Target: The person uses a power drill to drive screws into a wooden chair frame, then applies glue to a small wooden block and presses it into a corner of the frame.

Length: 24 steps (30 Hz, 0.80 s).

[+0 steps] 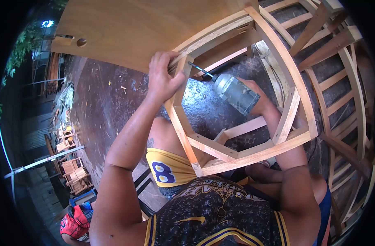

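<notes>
My left hand (163, 78) grips the top corner of a pale wooden octagonal frame (183, 135), where it meets a large plywood panel (126, 28). My right hand (263, 104) reaches through the frame from the right and holds a grey power drill (236, 93). The drill's thin bit (199, 69) points up-left at the wood joint just beside my left fingers. The frame sits over my lap, and my right forearm passes behind its lower right side.
A curved slatted wooden structure (339, 94) stands at the right. Dark wet ground (101, 102) strewn with wood chips lies to the left. Small wooden crates (72, 172) are stacked at far left, and a red bag (74, 223) sits at lower left.
</notes>
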{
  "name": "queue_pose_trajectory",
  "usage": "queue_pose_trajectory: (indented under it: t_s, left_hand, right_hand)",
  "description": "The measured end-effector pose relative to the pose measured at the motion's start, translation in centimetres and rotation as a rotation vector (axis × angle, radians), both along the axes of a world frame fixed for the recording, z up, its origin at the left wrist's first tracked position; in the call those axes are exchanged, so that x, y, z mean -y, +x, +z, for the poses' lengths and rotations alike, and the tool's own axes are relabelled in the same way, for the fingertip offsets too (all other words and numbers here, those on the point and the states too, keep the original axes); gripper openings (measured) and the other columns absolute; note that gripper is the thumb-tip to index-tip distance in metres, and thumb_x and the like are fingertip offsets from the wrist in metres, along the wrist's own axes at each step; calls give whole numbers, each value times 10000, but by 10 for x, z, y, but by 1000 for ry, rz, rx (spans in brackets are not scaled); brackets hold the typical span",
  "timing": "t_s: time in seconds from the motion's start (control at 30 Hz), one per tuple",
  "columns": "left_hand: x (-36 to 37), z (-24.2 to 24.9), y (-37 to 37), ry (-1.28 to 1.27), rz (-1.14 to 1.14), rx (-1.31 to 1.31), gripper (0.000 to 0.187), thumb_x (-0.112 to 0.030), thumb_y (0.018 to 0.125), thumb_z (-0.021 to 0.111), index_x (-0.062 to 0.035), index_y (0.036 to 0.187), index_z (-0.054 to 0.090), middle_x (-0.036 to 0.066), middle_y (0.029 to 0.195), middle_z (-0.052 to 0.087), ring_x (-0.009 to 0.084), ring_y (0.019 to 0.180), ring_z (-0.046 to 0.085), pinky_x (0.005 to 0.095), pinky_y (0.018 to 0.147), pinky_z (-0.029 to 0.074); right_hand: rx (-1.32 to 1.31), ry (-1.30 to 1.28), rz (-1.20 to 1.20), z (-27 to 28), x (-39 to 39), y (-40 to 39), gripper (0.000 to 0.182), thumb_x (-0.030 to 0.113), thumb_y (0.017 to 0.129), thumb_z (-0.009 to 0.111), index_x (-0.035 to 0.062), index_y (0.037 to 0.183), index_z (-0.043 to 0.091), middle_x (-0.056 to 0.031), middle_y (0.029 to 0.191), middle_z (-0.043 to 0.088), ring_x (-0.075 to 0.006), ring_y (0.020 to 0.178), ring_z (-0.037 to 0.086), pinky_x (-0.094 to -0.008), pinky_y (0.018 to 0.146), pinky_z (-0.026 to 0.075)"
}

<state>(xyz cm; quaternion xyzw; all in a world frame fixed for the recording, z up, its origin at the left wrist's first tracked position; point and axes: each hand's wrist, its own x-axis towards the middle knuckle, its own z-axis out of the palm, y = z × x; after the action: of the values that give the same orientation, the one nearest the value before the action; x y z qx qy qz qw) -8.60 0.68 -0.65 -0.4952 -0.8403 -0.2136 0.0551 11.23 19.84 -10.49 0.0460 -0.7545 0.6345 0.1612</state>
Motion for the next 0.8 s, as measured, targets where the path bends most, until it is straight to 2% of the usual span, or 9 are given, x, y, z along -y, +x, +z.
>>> queue_pose_trajectory:
  t_s: [0.1, 0.17, 0.3, 0.4, 0.5, 0.53, 0.63, 0.7, 0.8]
  left_hand:
    - [2, 3, 1, -12, -24, 9, 455, -123, 678, 628, -78, 1131, 613, 137, 1013, 532, 299, 995, 516, 383, 884, 436]
    - [4, 2, -1, -27, -43, -3, 460, -115, 681, 630, -93, 1140, 639, 128, 1020, 535, 289, 999, 514, 377, 887, 434]
    - [7, -2, -3, 42, -60, 21, 382, -167, 700, 656, -116, 1076, 697, 99, 1003, 555, 282, 974, 528, 386, 902, 416]
    - [7, -2, -3, 73, -60, 43, 343, -162, 721, 670, -95, 1055, 704, 101, 1009, 577, 280, 961, 541, 379, 877, 433]
    - [5, -1, -2, 75, -34, 73, 290, -152, 732, 679, -67, 1009, 702, 110, 1014, 590, 287, 954, 550, 380, 854, 445]
    - [3, 2, -1, 78, -9, 85, 257, -145, 735, 681, -52, 974, 699, 117, 1018, 594, 292, 953, 552, 382, 846, 448]
    - [3, 0, -7, 117, -40, 104, 188, -122, 730, 681, -40, 898, 670, 134, 1024, 593, 312, 961, 551, 388, 840, 448]
    - [6, 1, -7, 95, -5, 138, 168, -123, 745, 677, -40, 885, 635, 147, 1036, 593, 327, 984, 548, 394, 861, 444]
    - [3, 0, -8, 74, -19, 186, 186, -146, 768, 673, -29, 899, 613, 179, 1076, 570, 344, 1037, 525, 418, 898, 431]
  right_hand:
    - [110, -130, 79, -15, -1, 4, 472, 141, 675, 768, 28, 1106, 612, -126, 987, 674, -247, 905, 655, -328, 833, 499]
    - [14, 54, 24, -39, -2, 11, 481, 146, 711, 776, 49, 1142, 586, -86, 1036, 658, -198, 951, 628, -327, 860, 491]
    - [77, 205, -96, -63, -8, 20, 535, 200, 695, 793, 63, 1171, 593, -132, 1106, 641, -240, 1033, 605, -352, 930, 451]
    - [358, -85, 73, -47, -20, 25, 537, 244, 714, 794, 72, 1178, 586, -136, 1091, 635, -249, 1052, 589, -357, 958, 432]
    - [331, 67, 58, -55, -19, 26, 477, 240, 732, 777, 59, 1135, 597, -118, 993, 664, -239, 906, 631, -359, 850, 493]
    - [600, -59, 171, -53, -18, 26, 445, 245, 736, 767, 49, 1101, 605, -112, 935, 674, -228, 806, 633, -360, 770, 510]
    - [943, -159, 284, -71, -3, 33, 331, 191, 749, 753, 34, 1009, 621, -67, 859, 684, -204, 772, 625, -361, 725, 511]
    - [671, 45, 309, -118, 12, 58, 371, 202, 736, 740, 47, 1057, 637, -87, 920, 694, -190, 828, 642, -338, 762, 508]
    - [692, 199, 97, -95, 4, 89, 359, 207, 721, 736, 52, 1034, 655, -96, 931, 693, -201, 845, 645, -347, 776, 508]
